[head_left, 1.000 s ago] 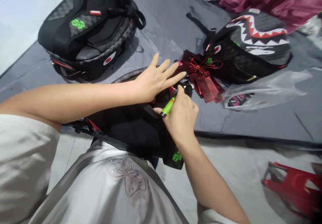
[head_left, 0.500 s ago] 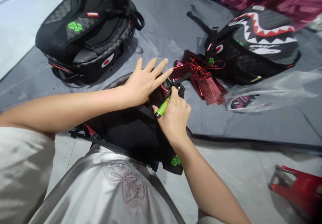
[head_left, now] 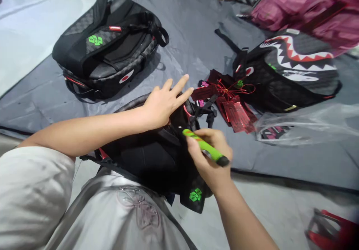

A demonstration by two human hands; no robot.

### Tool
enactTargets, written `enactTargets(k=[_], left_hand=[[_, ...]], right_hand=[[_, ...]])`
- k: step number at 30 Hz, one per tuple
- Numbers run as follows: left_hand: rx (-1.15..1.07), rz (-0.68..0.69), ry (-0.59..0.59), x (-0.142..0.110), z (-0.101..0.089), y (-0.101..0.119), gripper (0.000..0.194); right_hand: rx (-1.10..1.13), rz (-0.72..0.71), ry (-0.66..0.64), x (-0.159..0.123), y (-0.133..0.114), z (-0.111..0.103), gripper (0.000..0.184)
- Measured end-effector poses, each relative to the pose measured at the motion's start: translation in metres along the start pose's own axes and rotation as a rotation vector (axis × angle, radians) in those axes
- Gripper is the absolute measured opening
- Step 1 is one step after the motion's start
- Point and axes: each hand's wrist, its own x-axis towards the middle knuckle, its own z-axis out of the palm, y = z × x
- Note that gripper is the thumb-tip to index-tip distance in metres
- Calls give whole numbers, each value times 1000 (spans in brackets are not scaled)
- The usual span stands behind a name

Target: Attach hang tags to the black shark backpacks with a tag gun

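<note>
A black backpack (head_left: 146, 152) lies against my lap at the edge of the grey-covered surface, its green printed patch (head_left: 195, 195) hanging towards me. My left hand (head_left: 165, 102) rests on its upper part with the fingers spread. In my right hand (head_left: 210, 156) is a slim green pen-shaped tool (head_left: 203, 145) with orange marks and a black end. Its green tip points at the bag just beside my left hand; whether it touches the fabric I cannot tell. Black straps and buckles (head_left: 207, 109) stick out past the bag's far right side.
Another black backpack (head_left: 112, 51) lies at the back left. A shark-mouth backpack (head_left: 300, 70) lies on the right. Between them are red tags (head_left: 235, 115) on red cords and a clear plastic bag (head_left: 308, 128). Pink fabric (head_left: 283, 6) sits behind; a red stool-like object (head_left: 331, 229) stands on the floor.
My right hand has drawn back towards the lower right, and the green tool has turned, its black end now away from the bag. My left hand stays spread on the bag. The view has shifted.
</note>
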Motion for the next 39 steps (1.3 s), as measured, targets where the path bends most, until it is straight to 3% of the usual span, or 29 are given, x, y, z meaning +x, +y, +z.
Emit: enactTargets(k=[3, 8, 15, 22, 26, 35, 39], left_hand=[[-6, -3, -30, 2, -1, 1, 103], [-22, -9, -65, 4, -4, 1, 100], [-73, -94, -11, 0, -1, -2, 105], [-34, -160, -178, 1, -13, 0, 106], [-19, -162, -230, 3, -18, 1, 103], [-50, -160, -224, 3, -17, 0, 96], [-57, -160, -222, 3, -16, 0, 91]], right_hand=[[125, -20, -277, 11, 3, 2, 13], [124, -184, -394, 22, 12, 0, 20], [-5, -364, -405, 24, 11, 5, 22], [-41, -458, -422, 32, 10, 4, 20], [-68, -481, -432, 34, 5, 3, 19], [-85, -433, -513, 35, 1, 1, 20], [-61, -427, -471, 37, 0, 3, 19]])
